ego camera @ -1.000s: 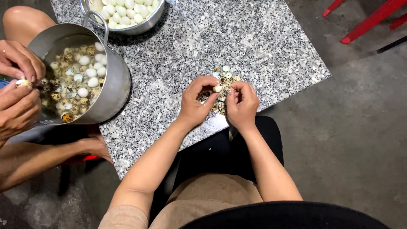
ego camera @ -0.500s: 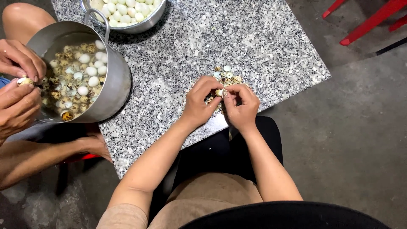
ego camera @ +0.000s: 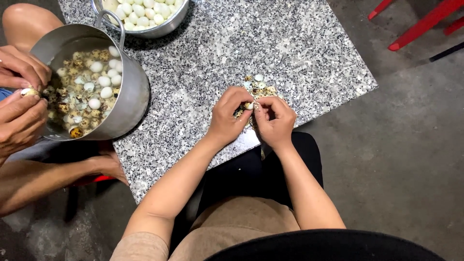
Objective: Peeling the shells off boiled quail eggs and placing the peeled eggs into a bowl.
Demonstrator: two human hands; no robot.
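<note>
One granite slab [ego camera: 290, 43] serves as the work surface; all positions below are given relative to it.

Containers: two. A steel pot [ego camera: 128, 104] with one loop handle sits at the slab's left edge, overhanging it, and holds a mix of speckled unpeeled eggs, white peeled eggs and shell bits; the number is too large to count reliably. A steel bowl [ego camera: 162, 30] at the slab's far left corner holds white peeled eggs only, partly cut off by the frame.

The person's hands: two, both over the slab's near edge. The left hand [ego camera: 227, 118] and right hand [ego camera: 275, 121] meet fingertip to fingertip, pinched together on one quail egg [ego camera: 249, 105], small and pale with some speckle. The egg is mostly hidden by the fingers, so its long axis and pointing cannot be told. Just beyond the hands, on the slab, lies one small pile of shell fragments [ego camera: 258, 86].

Other hands: two belonging to a co-worker, off the slab's left side beside the pot. The co-worker's nearer hand [ego camera: 17, 121] pinches one small egg; the co-worker's farther hand [ego camera: 21, 67] is curled just above it.

Red chair legs [ego camera: 420, 21] stand on the concrete floor [ego camera: 411, 159] past the slab's right side.
</note>
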